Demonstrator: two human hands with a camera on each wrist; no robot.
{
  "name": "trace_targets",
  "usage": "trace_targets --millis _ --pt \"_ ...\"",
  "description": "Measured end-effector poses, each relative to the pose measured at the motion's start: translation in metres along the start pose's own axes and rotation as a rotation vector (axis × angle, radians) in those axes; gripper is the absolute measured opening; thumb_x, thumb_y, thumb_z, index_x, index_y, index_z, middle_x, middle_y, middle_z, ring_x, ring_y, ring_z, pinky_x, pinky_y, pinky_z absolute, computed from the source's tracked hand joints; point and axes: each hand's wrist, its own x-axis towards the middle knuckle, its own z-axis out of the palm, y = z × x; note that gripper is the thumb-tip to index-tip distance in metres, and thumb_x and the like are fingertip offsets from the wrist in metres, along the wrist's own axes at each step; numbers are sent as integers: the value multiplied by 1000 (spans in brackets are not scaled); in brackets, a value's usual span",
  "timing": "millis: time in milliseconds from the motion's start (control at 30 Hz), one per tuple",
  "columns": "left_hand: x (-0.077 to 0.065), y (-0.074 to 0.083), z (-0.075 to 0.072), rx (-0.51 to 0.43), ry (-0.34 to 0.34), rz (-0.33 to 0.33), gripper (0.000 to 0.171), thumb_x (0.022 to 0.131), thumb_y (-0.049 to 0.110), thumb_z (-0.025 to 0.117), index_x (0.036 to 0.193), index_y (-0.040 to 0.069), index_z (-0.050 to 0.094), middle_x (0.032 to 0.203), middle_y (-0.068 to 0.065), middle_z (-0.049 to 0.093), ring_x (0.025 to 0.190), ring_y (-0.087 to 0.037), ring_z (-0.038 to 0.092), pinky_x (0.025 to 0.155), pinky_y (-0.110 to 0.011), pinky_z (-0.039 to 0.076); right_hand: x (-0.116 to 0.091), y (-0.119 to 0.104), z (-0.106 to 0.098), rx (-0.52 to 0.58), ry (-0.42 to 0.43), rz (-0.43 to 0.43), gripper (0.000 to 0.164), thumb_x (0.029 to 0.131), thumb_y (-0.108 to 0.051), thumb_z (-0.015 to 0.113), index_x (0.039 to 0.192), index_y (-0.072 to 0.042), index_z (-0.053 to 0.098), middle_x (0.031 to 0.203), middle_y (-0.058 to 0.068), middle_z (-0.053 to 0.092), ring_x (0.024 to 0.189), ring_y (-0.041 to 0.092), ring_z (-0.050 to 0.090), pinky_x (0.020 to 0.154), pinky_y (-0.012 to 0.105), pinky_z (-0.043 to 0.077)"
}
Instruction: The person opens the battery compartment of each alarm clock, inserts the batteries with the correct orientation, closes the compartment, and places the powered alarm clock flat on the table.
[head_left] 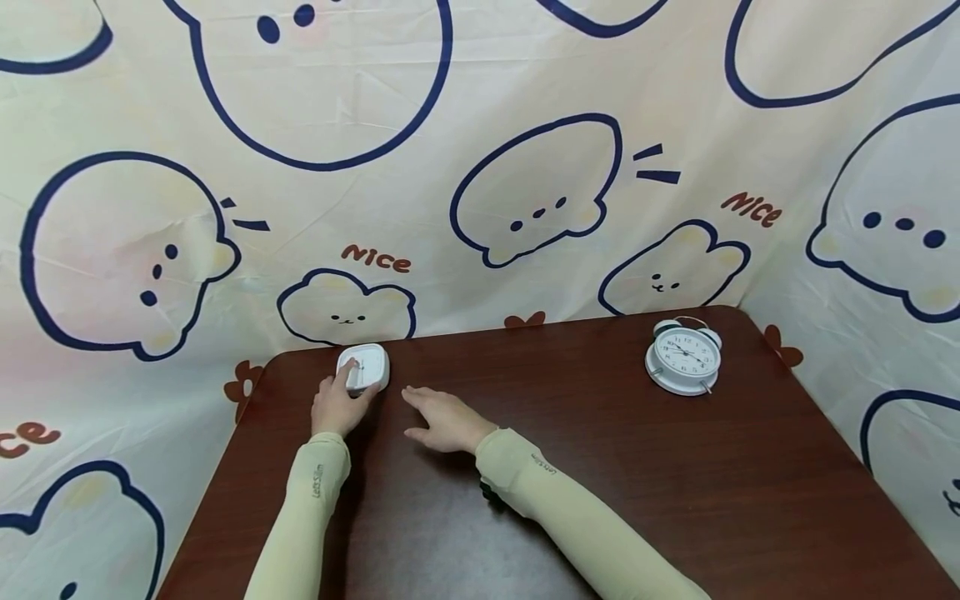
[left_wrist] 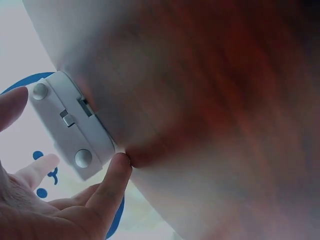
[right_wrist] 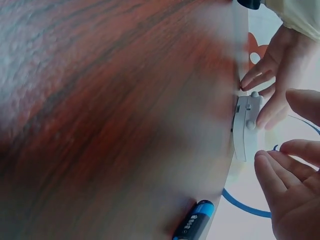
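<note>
left of frame centre, you're likely positioning the white box point(head_left: 375, 364), left hand point(head_left: 337, 406) spread around it; next probably calls for your empty, spread right hand point(head_left: 448, 421) closer.

Wide passage between right hand point(head_left: 447, 420) and alarm clock point(head_left: 684, 357); white case point(head_left: 373, 367) blocks far left, patterned cloth point(head_left: 517, 75) behind.

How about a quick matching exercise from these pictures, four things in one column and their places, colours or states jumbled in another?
1. alarm clock
2. white device
3. right hand
4. table

A. dark brown
B. at the fingertips of the left hand
C. near the far right corner
D. over the tabletop, holding nothing

Pairs: 1-C, 2-B, 3-D, 4-A
</note>
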Motion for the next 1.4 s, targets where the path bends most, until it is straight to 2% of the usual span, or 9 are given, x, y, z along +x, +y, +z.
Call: trace_targets --millis 233,333,433,600,700,800,1000,1167,1400 --pt "-10 0 -2 39 33 -31 86 98 58 57 164 13 25 159 -41 24 138 -64 35 113 -73 32 -5 7 -2 -8 7 -11 66 105 -33 62 160 -9 37 167 6 37 154 20 36 124 36 33" --pt "-15 4 -3 37 81 -29 83 99 58 56 164 15 28 159 -39 25 135 -65 38 110 -73 35 -10 16 -7 -31 16 -14 65 105 -32 62 160 -9 37 166 7 37 153 21 37 123 36 34" --pt "-21 10 0 22 166 -8 76 100 52 57 162 14 32 160 -34 26 134 -63 38 107 -72 37 -17 26 -14 -31 32 -13 64 105 -31 62 160 -9 37 166 7 38 152 21 39 122 38 36" --pt "-30 28 11 21 335 116 63 101 38 63 155 12 45 160 -25 35 140 -52 35 109 -68 37 -33 46 -33 2 72 -8 64 105 -32 62 161 -12 38 164 6 41 147 23 45 118 40 41" --pt "-36 45 17 18 372 223 55 102 34 62 152 15 50 160 -20 40 143 -47 36 113 -66 34 -44 61 -46 9 107 7 63 104 -33 63 160 -16 39 160 5 46 143 23 51 115 40 45" --pt "-41 63 23 -23 348 308 51 104 32 61 152 19 51 160 -15 43 145 -43 37 115 -65 33 -56 80 -60 10 150 44 63 104 -33 64 160 -20 40 156 4 50 139 24 54 113 43 47" --pt "-48 96 40 -105 212 435 55 105 30 61 157 25 45 162 -9 42 145 -39 38 117 -61 35 -84 122 -96 9 242 144 62 104 -34 64 160 -20 41 158 11 49 143 32 50 116 53 43" --pt "-53 121 58 -152 91 524 60 104 25 65 159 25 42 163 -9 42 145 -37 41 114 -60 40 -115 158 -122 -23 325 204 60 104 -32 63 158 -14 43 156 17 50 143 40 47 116 59 39" --pt "-61 155 74 -179 -52 601 65 104 25 65 162 27 35 165 -8 37 149 -34 39 115 -59 40 -155 199 -151 -29 408 344 63 104 -29 63 156 -1 42 158 27 43 147 49 35 119 65 30"
